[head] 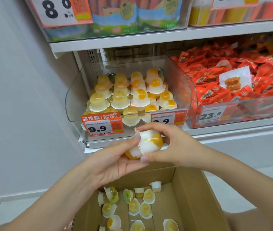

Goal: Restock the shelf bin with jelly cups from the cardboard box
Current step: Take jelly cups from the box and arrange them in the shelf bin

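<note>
While both hands hover over the cardboard box (190, 197), the left hand (115, 162) cradles one jelly cup (132, 153) and right hand (170, 147) fingers pinch another (150, 141); the shelf bin (75, 100) lies straight ahead, slightly above.

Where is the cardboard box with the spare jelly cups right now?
In the head view the cardboard box sits low, centre-right, below both hands and in front of the clear shelf bin, with loose jelly cups on its floor.
</note>
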A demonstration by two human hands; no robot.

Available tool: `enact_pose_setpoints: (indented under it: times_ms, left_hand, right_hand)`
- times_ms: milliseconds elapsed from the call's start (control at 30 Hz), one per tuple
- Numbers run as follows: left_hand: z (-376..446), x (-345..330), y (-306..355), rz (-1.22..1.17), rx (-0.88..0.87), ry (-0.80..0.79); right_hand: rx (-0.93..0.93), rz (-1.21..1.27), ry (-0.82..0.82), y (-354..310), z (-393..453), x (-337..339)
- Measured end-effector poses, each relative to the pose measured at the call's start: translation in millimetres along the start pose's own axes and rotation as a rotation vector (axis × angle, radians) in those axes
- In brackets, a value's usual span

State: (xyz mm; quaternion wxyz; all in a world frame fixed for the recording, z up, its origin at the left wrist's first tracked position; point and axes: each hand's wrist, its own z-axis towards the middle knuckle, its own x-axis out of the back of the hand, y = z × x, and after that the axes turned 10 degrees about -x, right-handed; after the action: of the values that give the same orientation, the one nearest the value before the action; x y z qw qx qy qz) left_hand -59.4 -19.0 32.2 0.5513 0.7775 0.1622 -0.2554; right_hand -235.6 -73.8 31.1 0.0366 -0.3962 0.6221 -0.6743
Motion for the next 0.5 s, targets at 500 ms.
enact_pose_setpoints:
  times_ms: [500]
  left_hand:
    - [4,28,34,0.967,-0.018,0.226]
  right_hand:
    - [-0.041,-0.515,0.407,-49,49,80]
